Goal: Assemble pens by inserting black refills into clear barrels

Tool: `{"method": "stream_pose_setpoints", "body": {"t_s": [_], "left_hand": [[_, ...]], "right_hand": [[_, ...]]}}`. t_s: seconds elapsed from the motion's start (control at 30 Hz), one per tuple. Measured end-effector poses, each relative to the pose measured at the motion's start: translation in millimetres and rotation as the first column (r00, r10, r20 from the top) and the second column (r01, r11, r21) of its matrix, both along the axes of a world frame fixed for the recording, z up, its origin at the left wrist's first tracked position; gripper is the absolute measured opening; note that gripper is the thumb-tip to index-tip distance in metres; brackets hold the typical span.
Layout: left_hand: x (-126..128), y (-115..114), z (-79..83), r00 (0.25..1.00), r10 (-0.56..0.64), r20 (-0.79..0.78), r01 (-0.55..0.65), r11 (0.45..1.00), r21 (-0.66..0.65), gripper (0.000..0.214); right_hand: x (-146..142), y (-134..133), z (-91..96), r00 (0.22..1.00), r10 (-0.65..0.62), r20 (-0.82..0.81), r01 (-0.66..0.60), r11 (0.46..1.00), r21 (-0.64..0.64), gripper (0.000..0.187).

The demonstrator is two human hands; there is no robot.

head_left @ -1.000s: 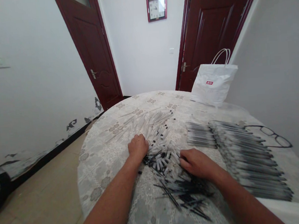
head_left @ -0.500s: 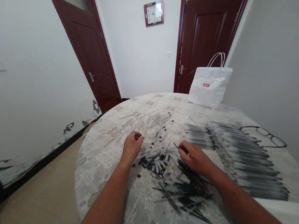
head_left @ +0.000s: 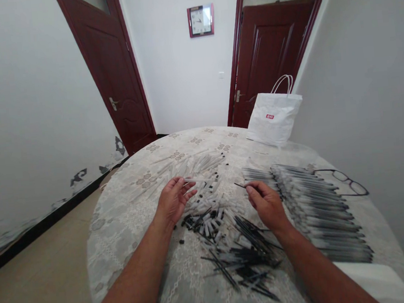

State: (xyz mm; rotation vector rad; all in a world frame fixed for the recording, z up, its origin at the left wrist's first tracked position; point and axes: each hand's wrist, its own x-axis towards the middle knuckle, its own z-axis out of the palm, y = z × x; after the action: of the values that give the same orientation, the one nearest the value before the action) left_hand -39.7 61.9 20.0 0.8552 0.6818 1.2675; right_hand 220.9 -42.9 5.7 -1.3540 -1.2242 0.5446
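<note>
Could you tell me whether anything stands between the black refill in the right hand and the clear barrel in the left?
Nothing visible does. The right hand pinches the refill and the left hand holds the clear barrel, with open air between them; loose pen parts lie on the table beneath the gap.

Both bare forearms reach forward from the lower edge of the view, the left forearm [head_left: 138,275] angling in from the left and the right forearm [head_left: 318,268] from the right, wrists straight and raised. The left hand [head_left: 171,202] is turned palm inward with its fingers [head_left: 188,192] loosely curled and the thumb lying along the forefinger. The right hand [head_left: 267,203] shows its back, its fingers [head_left: 252,190] drawn into a tight pinch at thumb and forefinger.
</note>
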Motion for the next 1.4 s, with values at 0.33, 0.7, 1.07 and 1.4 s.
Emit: {"method": "stream_pose_setpoints", "body": {"t_s": [0.33,0.7,1.07,1.4], "left_hand": [[12.4,-10.7,-0.9,0.997,-0.071,0.006,0.072,0.997,-0.02,0.022],[28.7,-24.8,-5.5,0.989,-0.138,0.058,0.145,0.981,-0.126,0.021],[37.4,-33.5,-6.8,0.944,-0.161,0.287,0.234,0.942,-0.242,0.008],[37.7,-29.6,-7.0,0.966,-0.068,0.249,0.133,0.958,-0.255,0.007]], "right_hand": [[-6.9,-3.9,3.3,0.985,0.152,0.08,-0.146,0.986,-0.073,0.027],[-21.6,-5.2,1.2,0.904,0.252,0.345,-0.225,0.967,-0.117,0.024],[-25.3,-6.0,-3.2,0.695,0.078,0.715,-0.194,0.978,0.082,0.015],[-14.4,0.1,3.0,0.931,0.024,-0.363,0.054,0.978,0.203,0.019]]}}
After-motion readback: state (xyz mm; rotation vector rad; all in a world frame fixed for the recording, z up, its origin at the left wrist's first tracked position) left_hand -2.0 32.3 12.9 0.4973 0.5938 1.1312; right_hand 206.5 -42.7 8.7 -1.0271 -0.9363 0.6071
